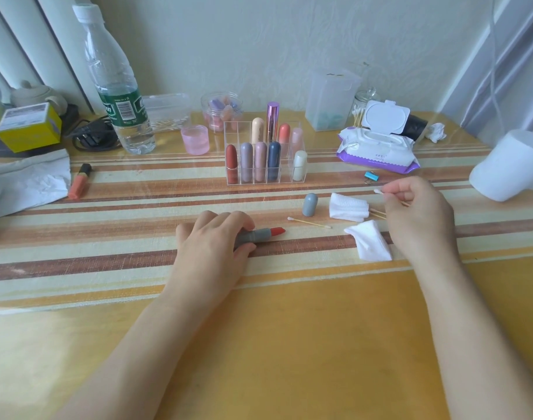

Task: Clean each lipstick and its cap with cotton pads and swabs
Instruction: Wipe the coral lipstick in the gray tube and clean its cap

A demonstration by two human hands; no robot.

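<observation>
An open grey lipstick [260, 234] with a red tip lies on the striped table, and my left hand [212, 247] is shut on its base. Its grey cap [310, 204] stands upright to the right. My right hand [416, 213] pinches a cotton swab [379, 192] with its white tip pointing left. Another swab [309, 222] lies between the lipstick and the cap. A folded cotton pad [348, 207] rests on more swabs, and a second pad [369, 241] lies just under my right wrist.
A clear organizer [265, 156] with several capped lipsticks stands behind. An open wet-wipe pack [378, 147], a blue clip [371, 176], a pink cup [195, 140], a water bottle [116, 86], an orange lipstick [80, 180] and a white roll [513, 168] surround the work area.
</observation>
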